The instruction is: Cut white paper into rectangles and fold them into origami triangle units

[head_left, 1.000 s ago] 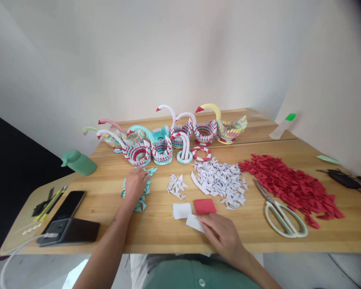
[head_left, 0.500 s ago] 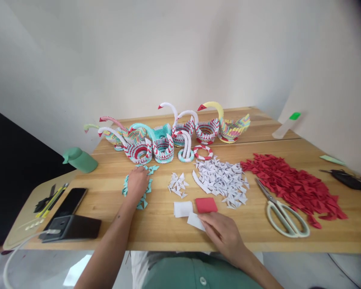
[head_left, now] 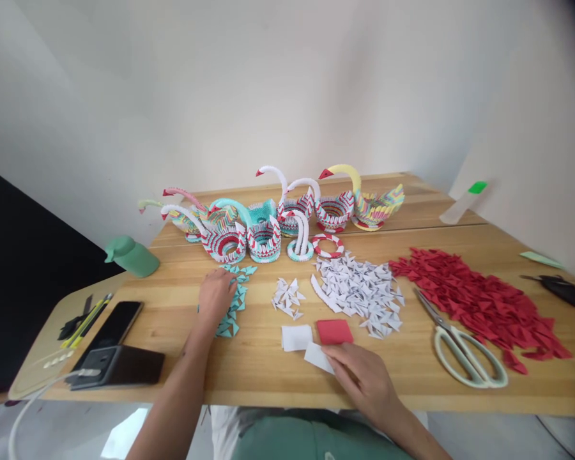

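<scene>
Between the thumb and fingers of my right hand (head_left: 367, 377) is a small white paper slip (head_left: 318, 358), held just above the table's front part. A stack of white paper slips (head_left: 296, 337) and a stack of red paper slips (head_left: 334, 331) lie right beyond it. My left hand (head_left: 216, 292) rests over the left side of a pile of teal folded paper triangles (head_left: 230, 319). Its back faces me and the fingertips are hidden, so what they grip, if anything, does not show. A few white folded triangles (head_left: 287, 296) lie between the two hands.
Several folded-paper swans (head_left: 263, 243) line the back, with a red-and-white paper ring (head_left: 328, 245) in front. Larger piles of white triangles (head_left: 359, 287) and red triangles (head_left: 479, 300) spread rightward, beside scissors (head_left: 464, 351). At left are a green bottle (head_left: 133, 257), phone (head_left: 119, 319) and black box (head_left: 119, 367).
My left hand has shifted slightly left over the teal triangles, uncovering more of their right side. My right hand keeps the white slip; the whole view has shifted a little.
</scene>
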Action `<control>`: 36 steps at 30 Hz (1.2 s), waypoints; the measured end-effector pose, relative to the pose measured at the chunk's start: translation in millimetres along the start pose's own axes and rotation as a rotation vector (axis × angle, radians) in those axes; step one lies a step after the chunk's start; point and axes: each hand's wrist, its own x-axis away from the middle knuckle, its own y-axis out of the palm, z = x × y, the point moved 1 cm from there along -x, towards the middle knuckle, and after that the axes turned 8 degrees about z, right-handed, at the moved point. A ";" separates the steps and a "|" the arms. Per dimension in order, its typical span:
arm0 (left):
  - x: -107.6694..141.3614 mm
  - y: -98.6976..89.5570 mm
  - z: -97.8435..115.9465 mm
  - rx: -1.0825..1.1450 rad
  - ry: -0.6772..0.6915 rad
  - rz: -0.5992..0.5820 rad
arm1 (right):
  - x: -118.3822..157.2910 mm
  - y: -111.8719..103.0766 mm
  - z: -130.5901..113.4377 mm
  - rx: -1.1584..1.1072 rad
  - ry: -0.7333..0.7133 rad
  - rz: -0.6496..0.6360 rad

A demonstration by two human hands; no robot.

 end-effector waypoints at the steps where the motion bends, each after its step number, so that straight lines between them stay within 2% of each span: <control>1: 0.4 0.6 0.3 -0.005 0.001 -0.010 | 0.7 0.1 0.4 0.005 0.001 -0.002; 12: -2.9 8.3 -0.3 0.008 0.005 -0.090 | 2.0 -0.9 1.3 0.007 0.003 -0.043; 23: -4.0 10.2 -0.5 0.090 -0.038 -0.067 | 1.5 -0.4 0.2 0.029 -0.005 -0.034; 30: -7.9 4.6 1.6 0.316 -0.164 0.039 | 2.3 -0.5 0.0 0.037 -0.008 -0.008; 34: -7.0 -2.6 1.4 0.539 -0.291 0.145 | 0.7 0.1 1.4 0.038 -0.028 0.012; 36: -5.1 -5.2 2.9 0.697 -0.356 0.160 | -0.1 0.2 1.9 0.038 -0.035 0.012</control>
